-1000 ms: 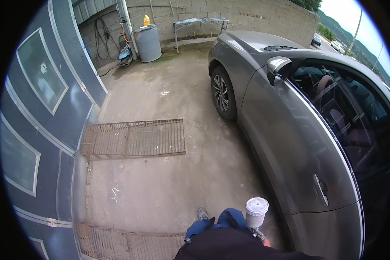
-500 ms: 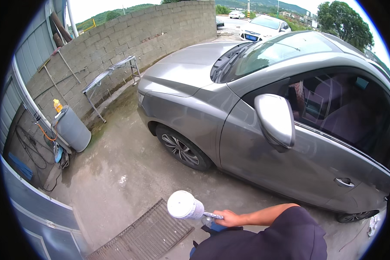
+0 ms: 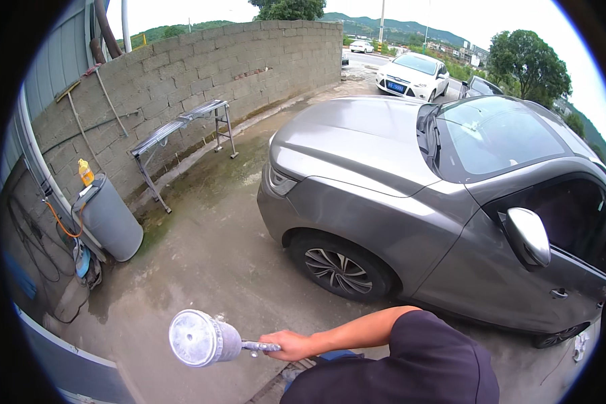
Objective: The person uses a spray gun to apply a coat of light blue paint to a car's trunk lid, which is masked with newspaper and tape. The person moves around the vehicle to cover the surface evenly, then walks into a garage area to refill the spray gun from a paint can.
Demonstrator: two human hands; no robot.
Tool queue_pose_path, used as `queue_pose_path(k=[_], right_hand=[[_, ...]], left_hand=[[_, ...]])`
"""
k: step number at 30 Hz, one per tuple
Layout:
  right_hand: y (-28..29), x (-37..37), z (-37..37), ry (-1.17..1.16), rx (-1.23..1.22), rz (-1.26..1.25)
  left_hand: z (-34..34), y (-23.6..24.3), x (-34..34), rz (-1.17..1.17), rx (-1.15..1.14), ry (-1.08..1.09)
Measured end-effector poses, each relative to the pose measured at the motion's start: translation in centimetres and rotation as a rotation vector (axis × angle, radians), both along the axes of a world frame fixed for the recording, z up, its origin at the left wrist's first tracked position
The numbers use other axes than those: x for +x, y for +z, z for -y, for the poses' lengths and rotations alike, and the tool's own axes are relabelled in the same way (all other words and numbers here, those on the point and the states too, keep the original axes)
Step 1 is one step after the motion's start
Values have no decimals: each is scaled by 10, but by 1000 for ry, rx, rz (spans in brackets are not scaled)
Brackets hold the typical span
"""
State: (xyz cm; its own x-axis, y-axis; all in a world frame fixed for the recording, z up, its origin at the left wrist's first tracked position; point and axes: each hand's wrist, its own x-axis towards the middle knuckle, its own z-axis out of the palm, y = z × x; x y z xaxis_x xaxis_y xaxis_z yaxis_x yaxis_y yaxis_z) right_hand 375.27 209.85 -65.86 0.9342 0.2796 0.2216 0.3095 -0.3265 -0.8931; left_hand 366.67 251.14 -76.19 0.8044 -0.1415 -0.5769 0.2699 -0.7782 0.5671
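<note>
My right hand [image 3: 289, 345] is closed around the metal part of a spray gun [image 3: 259, 346], held out to the left over the concrete. Its white lidded cup [image 3: 195, 338] is round, smeared with whitish residue, and tilted with the lid toward me. The forearm is bare below a dark sleeve [image 3: 411, 363]. My left hand is out of sight. Beyond my arm, not touching the gun, stands a grey car [image 3: 357, 182], with its front wheel [image 3: 340, 269] nearest the hand.
A floor grate [image 3: 283, 385] lies partly hidden below my arm. To the left stand a grey barrel [image 3: 114, 215] with a yellow bottle [image 3: 85, 172] on top, and a metal stand [image 3: 182, 121] before a block wall [image 3: 215, 67]. A white car [image 3: 411, 74] is parked behind.
My right hand and the spray gun have moved left. The view has shifted along the grey car toward its front, so more of its hood and headlight show.
</note>
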Motion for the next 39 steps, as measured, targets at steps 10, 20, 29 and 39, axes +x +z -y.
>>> queue_pose_path(k=[10, 20, 29, 39], right_hand=[[-16, 358, -209, -58, -45, 88], [-42, 711, -466, 243, -28, 253], [-78, 993, -739, 437, -127, 242], [-48, 1311, -984, 601, -19, 240]], left_hand=[[28, 106, 402, 146, -868, 142], [-151, 72, 715, 480, -939, 666], [-401, 34, 996, 543, -1201, 1021], [-736, 55, 1211, 509, -1127, 1253]])
